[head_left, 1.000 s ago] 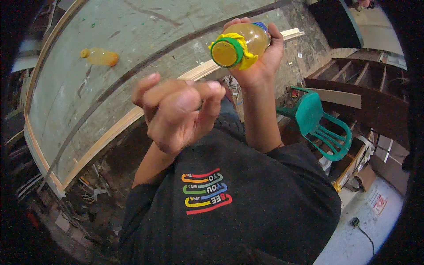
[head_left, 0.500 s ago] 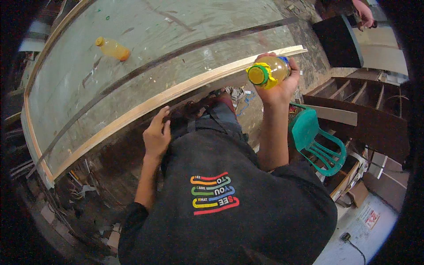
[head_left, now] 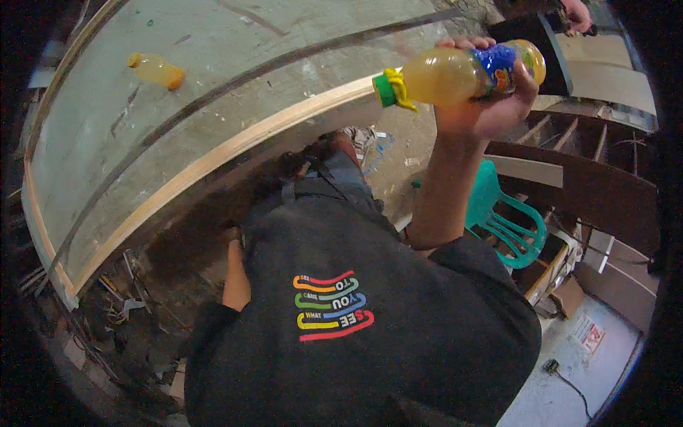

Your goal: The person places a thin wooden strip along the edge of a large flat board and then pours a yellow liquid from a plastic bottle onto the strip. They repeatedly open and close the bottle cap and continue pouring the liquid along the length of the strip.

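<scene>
Bottle in hand [head_left: 452, 78]: in the head view, swung from end-on to side-on since half a second ago and raised toward the upper edge; showing a green cap [head_left: 385, 90] at the left, a ragged yellow band [head_left: 400, 90] just behind it, cloudy yellowish contents and a blue label [head_left: 496, 69] toward the right end

Right hand [head_left: 491, 114]: closed around the label end, gripping firmly, with thumb across the front and fingertips over the upper side; blurred a little

Left hand [head_left: 233, 236]: lowered since the earlier frame, now barely showing in shadow beside the black shirt [head_left: 405, 306]; cannot tell how far open or whether holding anything

Worktop [head_left: 213, 53]: greenish grey, smudged, crossed by a dark strip and edged with pale wooden trim [head_left: 249, 139]

Second bottle [head_left: 155, 71]: lying on its side on the worktop, well apart from both hands, with yellow cap to the left and orange contents toward the base

Green chair [head_left: 484, 196]: below the raised right forearm, near dark shelving [head_left: 569, 186]

Another person's hand [head_left: 578, 14]: at the upper right corner, partly cut off
</scene>
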{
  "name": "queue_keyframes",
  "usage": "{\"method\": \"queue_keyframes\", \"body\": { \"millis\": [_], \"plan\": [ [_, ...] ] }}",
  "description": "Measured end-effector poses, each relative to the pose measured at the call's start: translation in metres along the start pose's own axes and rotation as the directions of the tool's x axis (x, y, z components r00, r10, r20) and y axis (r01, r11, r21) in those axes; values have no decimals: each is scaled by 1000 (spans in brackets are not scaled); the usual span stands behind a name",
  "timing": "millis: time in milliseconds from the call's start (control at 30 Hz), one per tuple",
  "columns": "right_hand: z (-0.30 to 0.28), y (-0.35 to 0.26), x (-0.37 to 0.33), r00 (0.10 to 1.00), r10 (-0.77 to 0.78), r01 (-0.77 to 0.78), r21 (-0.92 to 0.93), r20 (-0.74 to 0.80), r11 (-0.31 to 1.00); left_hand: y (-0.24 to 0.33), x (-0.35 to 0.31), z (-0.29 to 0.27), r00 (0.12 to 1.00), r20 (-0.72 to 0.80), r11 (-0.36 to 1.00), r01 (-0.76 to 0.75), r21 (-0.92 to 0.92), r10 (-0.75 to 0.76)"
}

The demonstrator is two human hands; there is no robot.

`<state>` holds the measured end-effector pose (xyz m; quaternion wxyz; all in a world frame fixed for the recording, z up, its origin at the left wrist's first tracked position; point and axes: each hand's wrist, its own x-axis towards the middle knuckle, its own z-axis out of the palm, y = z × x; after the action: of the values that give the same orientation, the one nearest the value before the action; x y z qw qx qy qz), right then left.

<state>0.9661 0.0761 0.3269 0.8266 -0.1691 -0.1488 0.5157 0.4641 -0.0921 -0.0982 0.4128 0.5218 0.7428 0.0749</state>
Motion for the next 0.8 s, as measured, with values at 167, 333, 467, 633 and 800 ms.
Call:
{"method": "queue_keyframes", "body": {
  "millis": [167,333,467,633,800],
  "plan": [
    [-9,1,-2,985,136,-109,228,-106,967,44,-12,-20,959,90,916,-227,-330,270],
    [-7,34,-18,880,407,-314,343,-246,885,217,-30,-86,966,222,985,-102,-138,131],
    [6,63,-43,812,533,-447,334,-238,830,355,-75,-110,654,154,655,-651,-383,740],
    [25,86,-78,644,760,-718,273,-88,641,440,-102,-110,257,-456,179,-962,-208,852],
    [33,83,-100,473,757,-879,-182,-450,441,451,-88,-113,42,-603,-63,-986,-152,797]
  ]
}}
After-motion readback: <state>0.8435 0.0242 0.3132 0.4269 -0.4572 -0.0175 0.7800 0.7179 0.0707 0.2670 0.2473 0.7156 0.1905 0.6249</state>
